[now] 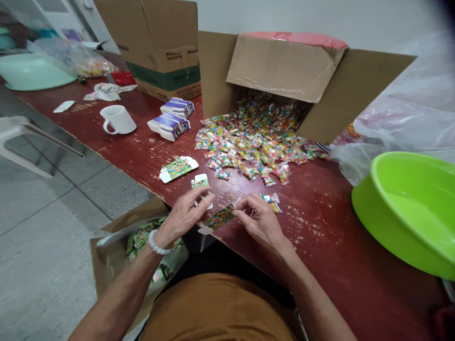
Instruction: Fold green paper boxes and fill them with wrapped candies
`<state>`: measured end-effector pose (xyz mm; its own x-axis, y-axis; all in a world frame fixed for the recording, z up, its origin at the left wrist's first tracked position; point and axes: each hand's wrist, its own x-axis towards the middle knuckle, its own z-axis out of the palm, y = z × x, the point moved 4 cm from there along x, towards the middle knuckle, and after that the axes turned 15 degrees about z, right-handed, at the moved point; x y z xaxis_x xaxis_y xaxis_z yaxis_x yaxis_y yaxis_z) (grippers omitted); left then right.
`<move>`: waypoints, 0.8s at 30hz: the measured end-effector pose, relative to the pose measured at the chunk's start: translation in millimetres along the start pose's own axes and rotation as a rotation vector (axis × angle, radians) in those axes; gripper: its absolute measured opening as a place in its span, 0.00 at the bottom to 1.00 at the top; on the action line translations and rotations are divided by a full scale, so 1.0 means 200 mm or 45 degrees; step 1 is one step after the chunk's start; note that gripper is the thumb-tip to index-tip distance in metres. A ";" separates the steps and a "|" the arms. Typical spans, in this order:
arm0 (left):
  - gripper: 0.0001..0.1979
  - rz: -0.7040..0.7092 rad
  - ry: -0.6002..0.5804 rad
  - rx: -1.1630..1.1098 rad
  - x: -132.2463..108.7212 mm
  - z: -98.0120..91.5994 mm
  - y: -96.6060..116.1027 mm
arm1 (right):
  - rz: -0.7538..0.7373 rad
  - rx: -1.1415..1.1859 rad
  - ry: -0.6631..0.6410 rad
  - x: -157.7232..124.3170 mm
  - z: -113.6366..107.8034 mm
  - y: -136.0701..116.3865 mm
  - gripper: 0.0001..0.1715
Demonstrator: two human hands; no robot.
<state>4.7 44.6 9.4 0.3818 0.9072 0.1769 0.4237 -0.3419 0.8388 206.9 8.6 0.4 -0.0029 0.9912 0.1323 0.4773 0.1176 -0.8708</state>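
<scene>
My right hand [262, 221] pinches a small green printed candy box [219, 218] by its far end, just above the table's front edge. A pale end flap hangs out at the box's near end. My left hand [185, 210], with a beaded bracelet on its wrist, is open with fingers stretched; it partly covers a second small box [200, 180]. Whether it touches that box I cannot tell. A flattened green box [178, 168] lies farther left. Close beyond my right hand are a few candy packets [272, 201], below a large heap of candy packets [245, 144].
The heap spills from a cardboard carton [284, 66] on its side. A green basin [387, 199] stands right. To the left are a white mug [119, 119], purple box stacks [169, 125] and another carton [167, 57]. Below the edge, an open carton [103, 260] holds green packages.
</scene>
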 end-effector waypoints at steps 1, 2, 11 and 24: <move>0.22 -0.061 -0.279 -0.228 -0.02 0.05 0.02 | 0.000 -0.015 -0.006 -0.01 0.00 -0.02 0.06; 0.22 -0.132 -0.537 -0.448 -0.04 0.11 0.04 | -0.003 -0.034 -0.017 -0.02 0.00 -0.03 0.06; 0.22 -0.312 -0.957 -0.965 -0.10 0.27 0.06 | 0.097 -0.017 -0.237 -0.06 0.01 -0.08 0.06; 0.18 -0.276 -0.917 -0.821 -0.13 0.33 0.12 | 0.402 0.685 -0.826 -0.08 0.03 -0.06 0.24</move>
<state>59.4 -3.8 -8.8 0.8479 0.4952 -0.1894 0.0966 0.2070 0.9736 195.6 -8.3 6.0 -0.5148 0.8024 -0.3020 0.0647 -0.3149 -0.9469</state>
